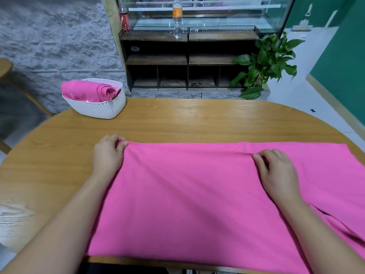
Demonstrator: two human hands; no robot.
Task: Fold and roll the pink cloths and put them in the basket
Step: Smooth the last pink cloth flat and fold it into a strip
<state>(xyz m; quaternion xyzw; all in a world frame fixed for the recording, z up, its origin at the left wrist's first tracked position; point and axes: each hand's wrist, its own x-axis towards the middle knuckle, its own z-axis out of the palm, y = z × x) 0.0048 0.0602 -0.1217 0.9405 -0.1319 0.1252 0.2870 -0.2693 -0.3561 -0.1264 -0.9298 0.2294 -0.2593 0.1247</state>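
While both of your bare forearms reach forward from the near edge, your left hand [108, 153] sits at the far left corner of the pink cloth [197, 194], its fingers curled over and pinching that corner against the thumb. Your right hand [276, 171] rests knuckles-up further along the same far edge, short of the right corner, with thumb and curled fingertips nipping a small ridge of fabric. A taut crease runs through the cloth between your two hands.

The cloth lies spread flat across the near half of the desk [197, 119], an oval wood-grain top; its near edge reaches the desk's near rim, and its right side runs out of view. A second layer or fold shows under your right forearm.

At the far left of the desk stands a white woven-pattern basket [98, 109], well apart from the spread cloth, holding rolled pink cloths [87, 90] that stick up above its rim.

Behind the desk you face a dark wooden shelf unit [187, 62] topped by a glass display case. An orange-labelled bottle [177, 16] and a red-labelled bottle [124, 18] stand on it. A leafy potted plant [264, 64] sits at its right, a rough grey wall [59, 36] fills the left, and a green wall [345, 56] rises beyond pale flooring on the right. Part of a wooden chair [6, 68] shows at the left edge.
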